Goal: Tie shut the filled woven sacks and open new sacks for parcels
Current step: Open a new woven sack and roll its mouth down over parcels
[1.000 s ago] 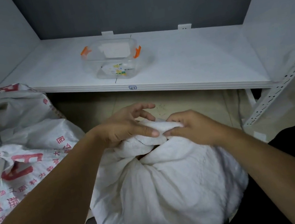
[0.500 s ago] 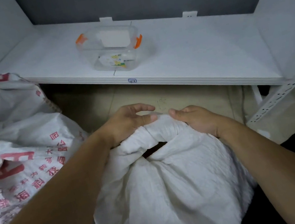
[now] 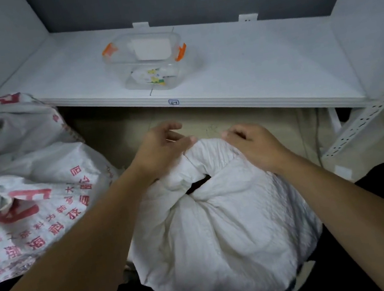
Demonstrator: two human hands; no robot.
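the fingers of the left hand pinch the left end of a twisted band of sack cloth, thumb pressed to it, while the other fingers lift loosely above and hold nothing. the right hand curls over the band's right end with its thumb tip at the far edge. its other fingers wrap down the far side, and how tightly they close there is hidden.

the band is the gathered mouth of the white woven sack. its long axis runs left to right between the two hands, arched over a small dark gap. just near of the gap the cloth bunches together. each hand sits at its own end of the band, about equally close, so neither has to reach. the band lies on the far top of the sack, and the full, rounded body bulges toward the person between the forearms.

judging by this, the knot is loose and not yet cinched. tightening it likely calls for pulling the ends apart along that left-right line, and the shallow pinch on the left could slip off the slick weave.

further out, a printed sack with red characters lies to the left, already tied at its neck, just beside the white one. past the hands is bare floor, then a white shelf carrying a clear lidded box with orange clasps.
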